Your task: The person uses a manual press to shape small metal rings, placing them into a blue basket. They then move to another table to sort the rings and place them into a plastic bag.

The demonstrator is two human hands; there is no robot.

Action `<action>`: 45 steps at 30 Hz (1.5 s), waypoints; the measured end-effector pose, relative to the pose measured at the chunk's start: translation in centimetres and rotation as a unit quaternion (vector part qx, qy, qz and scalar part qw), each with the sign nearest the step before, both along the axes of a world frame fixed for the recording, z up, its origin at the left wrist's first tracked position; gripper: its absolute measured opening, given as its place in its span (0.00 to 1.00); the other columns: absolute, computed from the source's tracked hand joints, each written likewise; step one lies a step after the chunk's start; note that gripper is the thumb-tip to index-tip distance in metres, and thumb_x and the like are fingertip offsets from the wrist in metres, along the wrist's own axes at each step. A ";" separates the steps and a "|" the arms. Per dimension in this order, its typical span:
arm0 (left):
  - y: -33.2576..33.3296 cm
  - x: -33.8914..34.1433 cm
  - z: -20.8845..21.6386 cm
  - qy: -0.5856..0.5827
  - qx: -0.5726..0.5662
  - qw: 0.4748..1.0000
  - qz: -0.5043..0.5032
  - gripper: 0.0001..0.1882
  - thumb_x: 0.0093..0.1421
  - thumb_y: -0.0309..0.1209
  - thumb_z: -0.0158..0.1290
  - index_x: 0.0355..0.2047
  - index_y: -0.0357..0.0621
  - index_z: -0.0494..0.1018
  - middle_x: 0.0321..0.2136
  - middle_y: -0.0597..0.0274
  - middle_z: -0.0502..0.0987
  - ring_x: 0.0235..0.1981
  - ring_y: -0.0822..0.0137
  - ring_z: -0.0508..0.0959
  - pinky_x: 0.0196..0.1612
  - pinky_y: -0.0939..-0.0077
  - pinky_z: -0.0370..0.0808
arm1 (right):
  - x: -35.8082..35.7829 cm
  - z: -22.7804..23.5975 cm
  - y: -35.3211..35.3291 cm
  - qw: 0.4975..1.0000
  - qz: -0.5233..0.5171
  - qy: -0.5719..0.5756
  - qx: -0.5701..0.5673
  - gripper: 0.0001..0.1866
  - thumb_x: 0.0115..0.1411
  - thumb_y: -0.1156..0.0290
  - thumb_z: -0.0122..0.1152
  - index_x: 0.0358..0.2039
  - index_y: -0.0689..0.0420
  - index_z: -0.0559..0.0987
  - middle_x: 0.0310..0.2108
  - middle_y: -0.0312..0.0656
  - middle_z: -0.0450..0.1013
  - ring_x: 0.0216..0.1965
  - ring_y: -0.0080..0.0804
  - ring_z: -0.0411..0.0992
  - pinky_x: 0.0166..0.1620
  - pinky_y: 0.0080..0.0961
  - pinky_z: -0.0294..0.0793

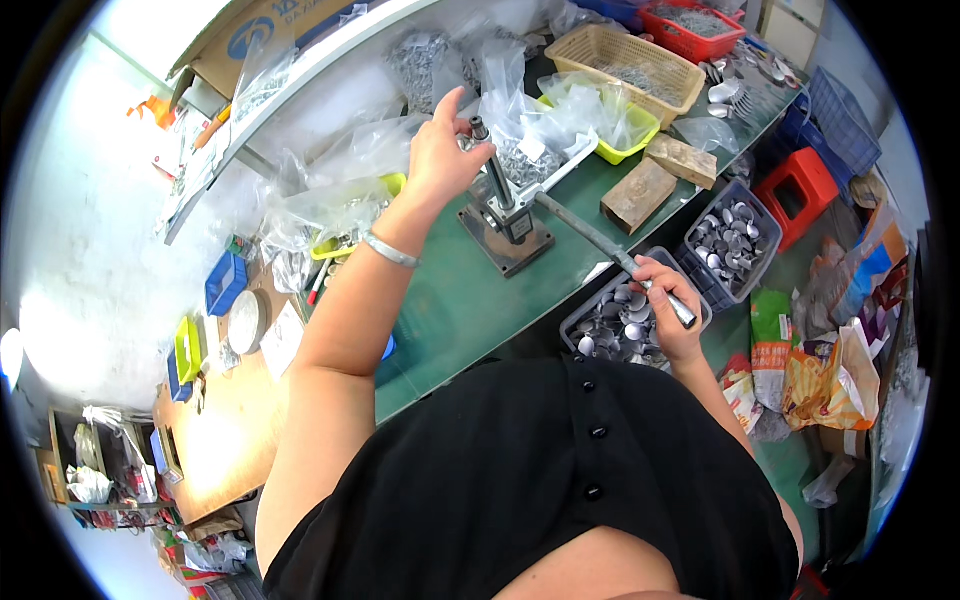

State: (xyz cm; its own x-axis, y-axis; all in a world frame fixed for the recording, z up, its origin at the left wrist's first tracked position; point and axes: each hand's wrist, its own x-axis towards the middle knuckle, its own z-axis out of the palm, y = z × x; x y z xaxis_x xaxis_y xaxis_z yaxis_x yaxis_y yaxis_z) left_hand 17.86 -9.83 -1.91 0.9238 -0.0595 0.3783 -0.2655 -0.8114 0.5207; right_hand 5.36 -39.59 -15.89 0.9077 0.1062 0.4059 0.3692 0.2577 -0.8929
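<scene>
A small hand press with a dark square base (512,258) and an upright steel post stands on the green table. My left hand (445,150) is beside the top of that post, index finger stretched out and thumb apart. No object shows in this hand; its inner side is partly hidden. A long grey metal lever (590,235) runs from the press toward me. My right hand (668,308) is wrapped around the lever near its outer end. Under that hand stands a grey crate (573,318) of shiny spoon-like metal pieces.
Another crate (728,285) of metal pieces stands beside a red stool (797,195). Two wooden blocks (638,195) lie near the table edge. Behind the press are a yellow-green tray (640,125) with plastic bags, a beige basket (690,85) and a red basket (700,45).
</scene>
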 end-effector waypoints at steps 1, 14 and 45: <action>0.1 0.0 -0.8 -0.012 0.002 1.000 0.000 0.43 0.42 0.33 0.62 0.58 0.39 0.55 0.40 0.52 0.75 0.44 0.54 0.73 0.47 0.65 0.68 | 0.1 0.0 -0.1 1.000 0.004 -0.010 -0.012 0.06 0.60 0.73 0.51 0.27 0.61 0.71 0.40 0.44 0.71 0.53 0.39 0.63 0.48 0.31 0.69; 10.1 1.8 -20.0 0.089 0.035 0.978 0.187 0.22 0.56 0.35 0.48 0.50 0.40 0.66 0.48 0.49 0.69 0.51 0.50 0.68 0.52 0.59 0.65 | 0.5 0.7 -0.6 0.992 0.008 -0.049 -0.114 0.05 0.57 0.75 0.53 0.27 0.62 0.71 0.41 0.47 0.72 0.54 0.43 0.63 0.56 0.37 0.58; 7.6 8.9 -31.2 0.188 0.060 0.968 0.152 0.19 0.65 0.36 0.34 0.53 0.47 0.66 0.60 0.64 0.56 0.64 0.55 0.47 0.63 0.47 0.37 | 6.4 16.7 9.9 0.919 0.015 -0.122 -0.376 0.16 0.61 0.66 0.44 0.21 0.62 0.70 0.25 0.46 0.72 0.36 0.43 0.73 0.48 0.42 0.69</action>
